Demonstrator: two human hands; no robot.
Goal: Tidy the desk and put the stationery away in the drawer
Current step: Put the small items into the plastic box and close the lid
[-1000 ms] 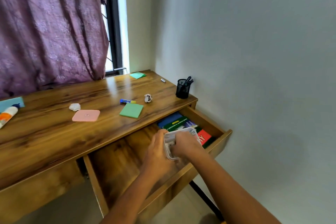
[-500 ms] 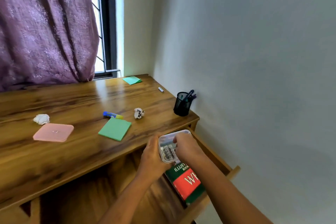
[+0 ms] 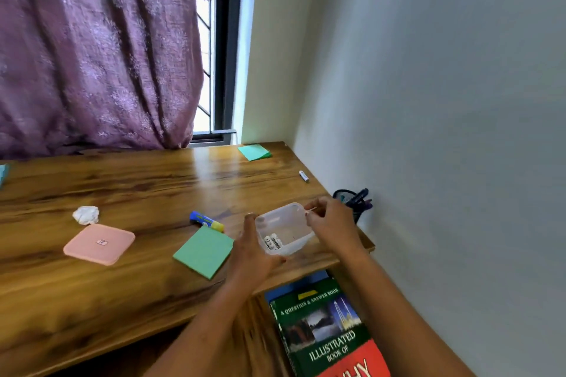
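Observation:
A clear plastic box [image 3: 283,228] with small white items inside is held over the desk's front right edge. My left hand [image 3: 252,257] grips its left side from below, and my right hand [image 3: 332,222] pinches its right rim. On the wooden desk [image 3: 122,285] lie a green sticky pad [image 3: 203,251], a blue and yellow glue stick [image 3: 206,221], a pink square lid [image 3: 98,243], a crumpled white paper [image 3: 86,214], a second green pad [image 3: 254,151] and a small white marker [image 3: 303,176]. The open drawer [image 3: 260,346] below holds a green and red book [image 3: 327,330].
A black mesh pen holder [image 3: 355,203] with pens stands at the desk's right edge against the grey wall. A purple curtain [image 3: 98,49] and a window [image 3: 214,70] are behind the desk. A light blue object [image 3: 3,173] shows at the far left edge.
Both hands lifted the clear box out of the drawer and brought it up over the desk's front right edge. The view moved closer and to the right.

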